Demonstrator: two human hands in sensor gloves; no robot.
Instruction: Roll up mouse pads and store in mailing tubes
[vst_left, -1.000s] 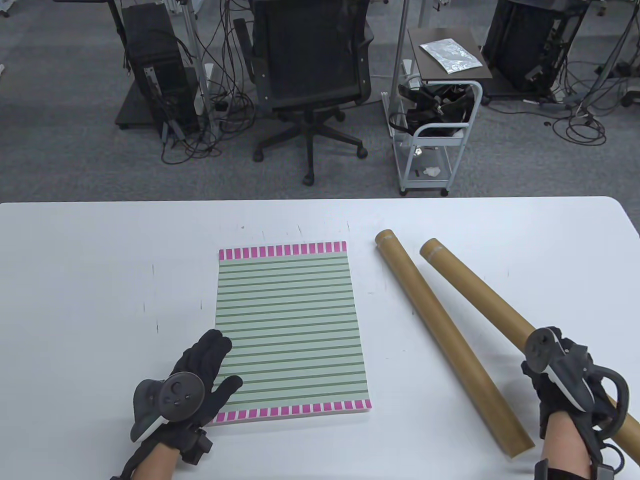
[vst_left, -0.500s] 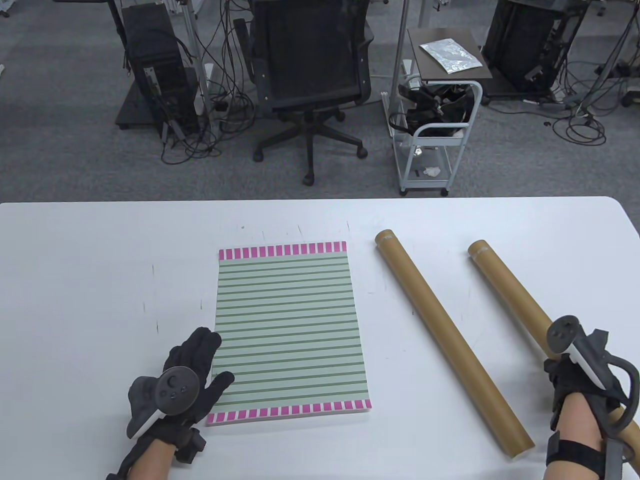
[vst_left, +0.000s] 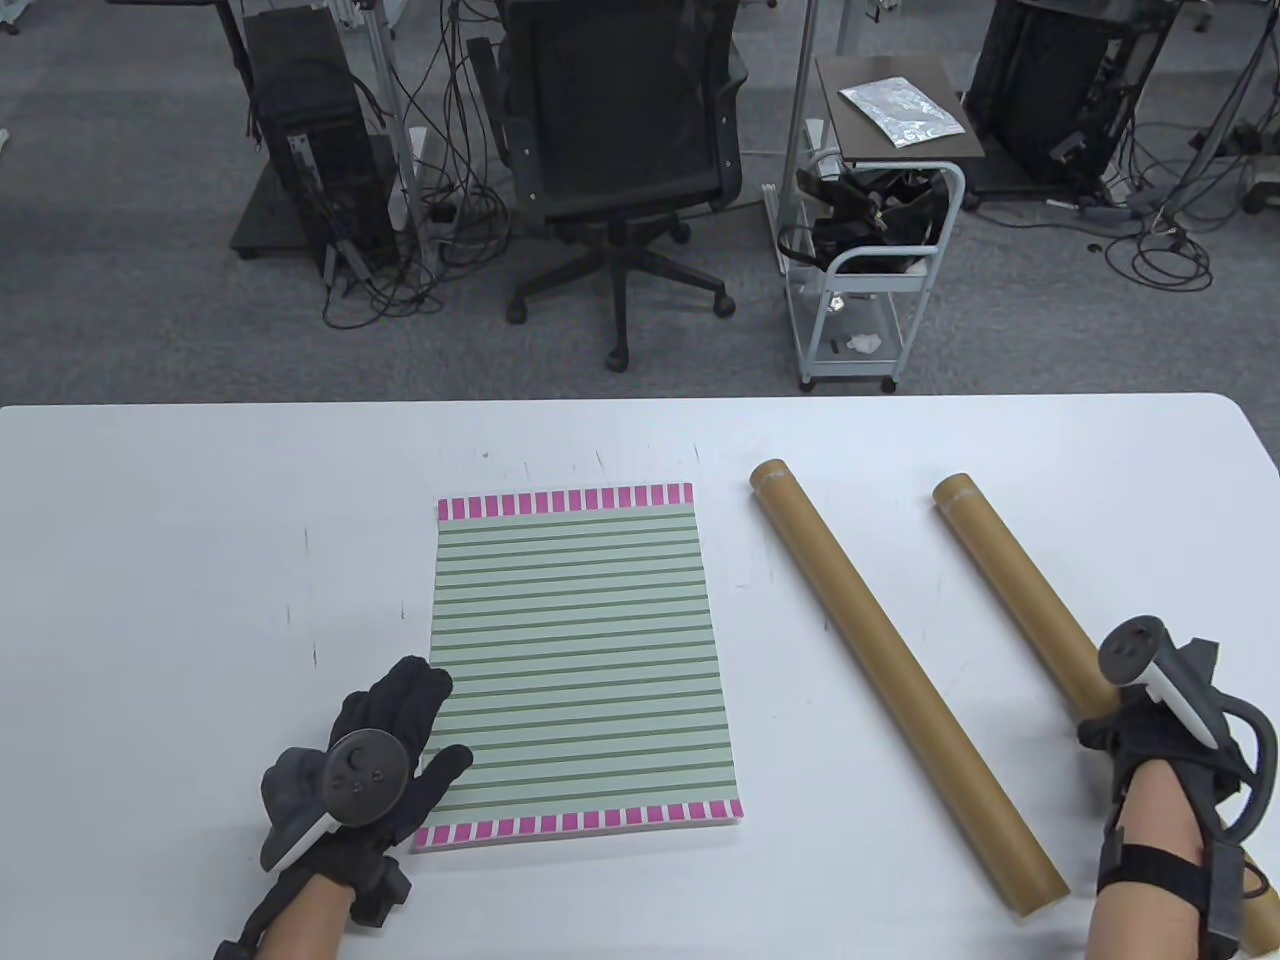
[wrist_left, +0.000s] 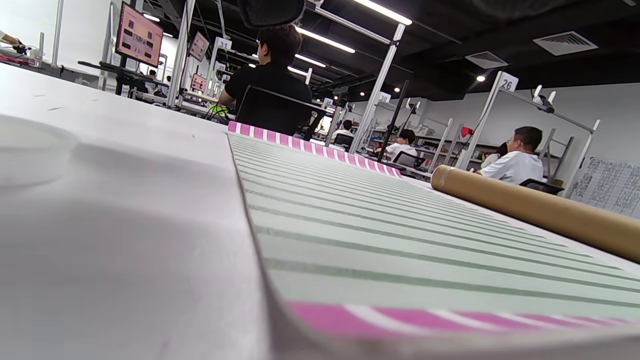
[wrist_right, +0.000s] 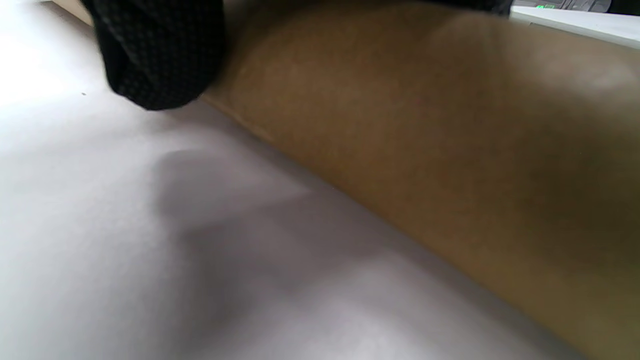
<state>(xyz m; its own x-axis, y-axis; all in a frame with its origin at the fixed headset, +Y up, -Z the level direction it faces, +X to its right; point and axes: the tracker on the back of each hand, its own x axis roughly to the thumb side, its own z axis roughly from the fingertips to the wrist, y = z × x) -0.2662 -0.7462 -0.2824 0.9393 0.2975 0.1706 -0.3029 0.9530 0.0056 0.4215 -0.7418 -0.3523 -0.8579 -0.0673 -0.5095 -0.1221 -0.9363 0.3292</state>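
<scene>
Left hand (vst_left: 385, 740) flat on mouse pad (vst_left: 580, 660), right hand (vst_left: 1150, 740) seemingly gripping tube (vst_left: 1010, 580), fingertip (wrist_right: 160, 55) only in wrist view

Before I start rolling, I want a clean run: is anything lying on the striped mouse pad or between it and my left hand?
Nothing visible. The left hand already rests on the mouse pad at its near left corner.

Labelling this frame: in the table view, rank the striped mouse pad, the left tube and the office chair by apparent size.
1. Striped mouse pad, largest.
2. Office chair; it stands farther away, so true size is unsure.
3. Left tube, smallest.
</scene>
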